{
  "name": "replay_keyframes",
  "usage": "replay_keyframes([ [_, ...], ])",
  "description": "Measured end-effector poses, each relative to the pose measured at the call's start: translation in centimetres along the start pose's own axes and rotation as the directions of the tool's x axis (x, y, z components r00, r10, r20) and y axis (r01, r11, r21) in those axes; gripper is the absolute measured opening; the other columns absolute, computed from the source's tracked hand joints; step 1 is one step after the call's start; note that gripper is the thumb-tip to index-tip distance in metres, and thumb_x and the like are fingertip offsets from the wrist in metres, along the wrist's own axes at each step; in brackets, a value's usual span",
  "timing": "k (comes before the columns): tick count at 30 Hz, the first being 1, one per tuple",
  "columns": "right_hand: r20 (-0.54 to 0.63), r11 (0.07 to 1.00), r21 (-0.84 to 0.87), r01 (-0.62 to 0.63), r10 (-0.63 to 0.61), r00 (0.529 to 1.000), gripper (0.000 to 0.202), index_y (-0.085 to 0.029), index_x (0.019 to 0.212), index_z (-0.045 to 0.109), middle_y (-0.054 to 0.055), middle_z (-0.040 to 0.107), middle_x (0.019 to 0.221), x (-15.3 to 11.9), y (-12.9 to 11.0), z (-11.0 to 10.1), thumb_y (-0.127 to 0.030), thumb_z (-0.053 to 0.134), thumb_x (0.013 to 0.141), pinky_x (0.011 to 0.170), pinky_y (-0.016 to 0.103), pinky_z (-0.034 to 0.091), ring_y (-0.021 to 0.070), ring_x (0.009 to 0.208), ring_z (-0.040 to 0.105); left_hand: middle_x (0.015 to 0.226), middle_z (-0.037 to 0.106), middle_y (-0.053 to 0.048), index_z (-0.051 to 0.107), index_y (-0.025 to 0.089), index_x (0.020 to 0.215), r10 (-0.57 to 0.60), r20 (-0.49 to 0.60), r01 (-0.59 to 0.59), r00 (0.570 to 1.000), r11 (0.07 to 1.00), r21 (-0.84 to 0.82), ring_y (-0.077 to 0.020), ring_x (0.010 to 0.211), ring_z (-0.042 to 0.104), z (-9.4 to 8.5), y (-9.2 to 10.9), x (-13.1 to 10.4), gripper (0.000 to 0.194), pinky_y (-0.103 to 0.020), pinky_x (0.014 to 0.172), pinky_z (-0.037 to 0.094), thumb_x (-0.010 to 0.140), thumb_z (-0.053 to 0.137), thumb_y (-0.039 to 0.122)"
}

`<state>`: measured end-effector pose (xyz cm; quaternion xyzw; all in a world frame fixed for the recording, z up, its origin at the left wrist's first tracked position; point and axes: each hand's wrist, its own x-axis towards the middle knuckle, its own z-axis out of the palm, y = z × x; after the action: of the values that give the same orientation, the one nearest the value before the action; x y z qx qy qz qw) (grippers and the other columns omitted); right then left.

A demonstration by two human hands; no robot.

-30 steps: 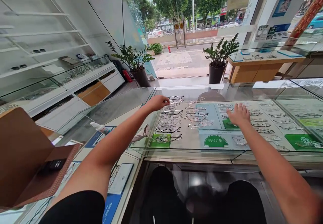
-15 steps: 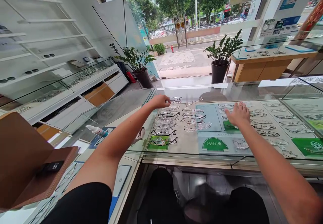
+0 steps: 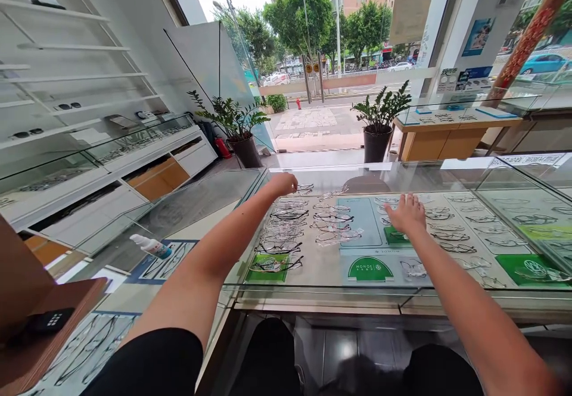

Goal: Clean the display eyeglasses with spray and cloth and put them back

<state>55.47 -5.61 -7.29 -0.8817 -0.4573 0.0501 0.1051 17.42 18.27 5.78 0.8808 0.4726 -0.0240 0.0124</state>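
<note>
- glasses frames [image 3: 290, 213]: mix of black and pale silvery ones
- half-round sign [image 3: 370, 272]: solid green, white lettering
- panel [image 3: 369, 220]: soft light blue, thin darker outline
- bottle [image 3: 149, 246]: white with a teal-ish end
- sleeve [image 3: 147, 363]: plain black, lol
- slanted pole [image 3: 529, 39]: super mottled red

one left hand [image 3: 289, 184] and one right hand [image 3: 407, 211]; the glasses [image 3: 289, 212] around and between them overlap too much to count. nearer than both hands, between them, one half-round green sign [image 3: 370, 270]. left of the left hand, one bottle [image 3: 151, 246], one fire extinguisher [image 3: 222, 147] and two pairs of sunglasses [image 3: 67, 106]. beyond the hands, two potted plants [image 3: 379, 123] and one hydrant [image 3: 298, 103].
</note>
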Motion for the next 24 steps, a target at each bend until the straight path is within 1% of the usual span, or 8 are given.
replay_keyframes([
  [6, -0.025, 1.000, -0.003, 0.002, -0.002, 1.000, 0.099, -0.001, 0.173, 0.024, 0.025, 0.016, 0.183, 0.5, 0.2, 0.4, -0.071, 0.027, 0.103, 0.138, 0.053, 0.013, 0.0394, 0.171, 0.015, 0.088, 0.076, -0.011, 0.084, 0.021, 0.082, 0.022, -0.115, -0.038, 0.993, 0.989, -0.143, -0.0255, 0.091, 0.067, -2.7, -0.6, -3.3, 0.022, -0.032, 0.083, 0.048, 0.078, 0.080, 0.042],
  [9, -0.033, 1.000, 0.004, 0.009, -0.008, 0.999, 0.098, 0.000, 0.172, 0.026, 0.026, 0.018, 0.183, 0.4, 0.2, 0.3, -0.070, 0.028, 0.103, 0.138, 0.053, 0.013, 0.0397, 0.171, 0.016, 0.101, 0.078, -0.011, 0.083, 0.019, 0.091, 0.061, -0.186, -0.114, 0.981, 0.951, -0.288, -0.0244, 0.095, 0.068, -3.8, -0.6, -6.7, 0.029, -0.033, 0.085, 0.049, 0.084, 0.074, 0.046],
  [12, -0.049, 1.000, 0.024, 0.006, -0.005, 0.999, 0.096, 0.001, 0.171, 0.029, 0.027, 0.022, 0.181, 0.2, 0.2, 0.0, -0.068, 0.031, 0.104, 0.138, 0.054, 0.014, 0.0401, 0.170, 0.018, 0.103, 0.079, -0.010, 0.078, 0.018, 0.096, 0.097, -0.215, -0.185, 0.972, 0.879, -0.440, -0.0223, 0.097, 0.070, -3.6, -0.1, -11.3, 0.041, -0.032, 0.087, 0.052, 0.093, 0.064, 0.056],
  [14, -0.065, 0.999, 0.044, 0.008, -0.005, 0.998, 0.095, 0.002, 0.170, 0.031, 0.028, 0.024, 0.180, 0.0, 0.2, -0.2, -0.067, 0.033, 0.104, 0.137, 0.054, 0.015, 0.0411, 0.170, 0.020, 0.101, 0.080, -0.009, 0.075, 0.018, 0.095, 0.103, -0.221, -0.213, 0.970, 0.798, -0.563, -0.0218, 0.096, 0.071, -2.6, 0.2, -15.0, 0.048, -0.033, 0.087, 0.054, 0.096, 0.060, 0.063],
  [17, -0.101, 0.996, 0.079, 0.029, -0.021, 0.995, 0.091, 0.002, 0.166, 0.039, 0.029, 0.032, 0.177, -0.6, 0.1, -0.7, -0.064, 0.039, 0.103, 0.136, 0.054, 0.020, 0.0426, 0.166, 0.027, 0.105, 0.080, -0.011, 0.070, 0.018, 0.089, 0.026, -0.165, -0.162, 0.986, 0.388, -0.907, -0.0225, 0.100, 0.072, 0.2, 0.0, -20.8, 0.046, -0.036, 0.091, 0.053, 0.087, 0.077, 0.063],
  [19, -0.131, 0.993, 0.106, 0.047, -0.033, 0.991, 0.084, 0.000, 0.161, 0.048, 0.028, 0.042, 0.172, -1.1, 0.1, -1.1, -0.060, 0.041, 0.102, 0.133, 0.054, 0.026, 0.0425, 0.162, 0.035, 0.107, 0.080, -0.010, 0.069, 0.018, 0.088, -0.033, -0.118, -0.108, 0.993, 0.220, -0.970, -0.0223, 0.103, 0.072, 2.7, -0.9, -24.5, 0.046, -0.036, 0.094, 0.052, 0.085, 0.083, 0.062],
  [21, -0.162, 0.989, 0.138, 0.057, -0.034, 0.986, 0.075, -0.002, 0.154, 0.056, 0.028, 0.051, 0.165, -1.7, 0.2, -1.8, -0.055, 0.042, 0.102, 0.127, 0.055, 0.036, 0.0432, 0.154, 0.044, 0.107, 0.080, -0.010, 0.069, 0.018, 0.088, -0.084, -0.082, -0.072, 0.993, 0.122, -0.990, -0.0217, 0.102, 0.072, 5.2, -2.1, -27.7, 0.045, -0.036, 0.095, 0.052, 0.084, 0.086, 0.060],
  [24, -0.221, 0.980, 0.188, 0.058, -0.015, 0.975, 0.064, -0.005, 0.141, 0.067, 0.029, 0.063, 0.151, -2.6, 0.0, -3.4, -0.048, 0.044, 0.100, 0.112, 0.057, 0.049, 0.0454, 0.138, 0.057, 0.108, 0.079, -0.009, 0.070, 0.019, 0.089, -0.131, -0.029, -0.022, 0.991, 0.054, -0.998, -0.0216, 0.102, 0.072, 8.1, -3.6, -30.8, 0.045, -0.036, 0.095, 0.054, 0.082, 0.087, 0.060],
])
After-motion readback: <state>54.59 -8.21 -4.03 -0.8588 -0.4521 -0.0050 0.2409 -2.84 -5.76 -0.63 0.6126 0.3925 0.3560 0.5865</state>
